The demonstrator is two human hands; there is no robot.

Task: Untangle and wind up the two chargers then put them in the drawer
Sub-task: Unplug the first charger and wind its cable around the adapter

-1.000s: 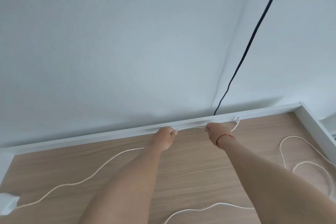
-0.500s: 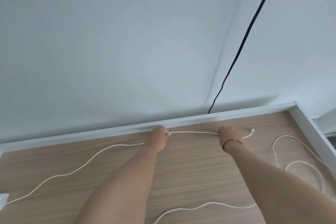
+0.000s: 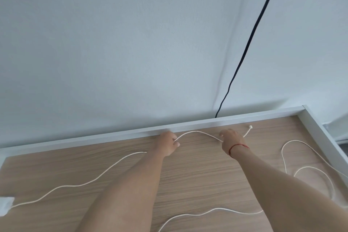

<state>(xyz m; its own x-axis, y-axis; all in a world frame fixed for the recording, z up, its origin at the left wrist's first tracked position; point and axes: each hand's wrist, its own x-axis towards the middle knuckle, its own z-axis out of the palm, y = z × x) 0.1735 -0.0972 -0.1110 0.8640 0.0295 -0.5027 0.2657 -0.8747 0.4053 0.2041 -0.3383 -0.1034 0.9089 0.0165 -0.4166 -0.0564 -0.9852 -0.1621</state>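
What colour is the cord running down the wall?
The cord is black, seen best in the head view.

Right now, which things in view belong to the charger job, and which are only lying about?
Belong to the job: left hand, right hand, held white cable, its white plug, second white cable.
Only lying about: black wall cable, red wrist string.
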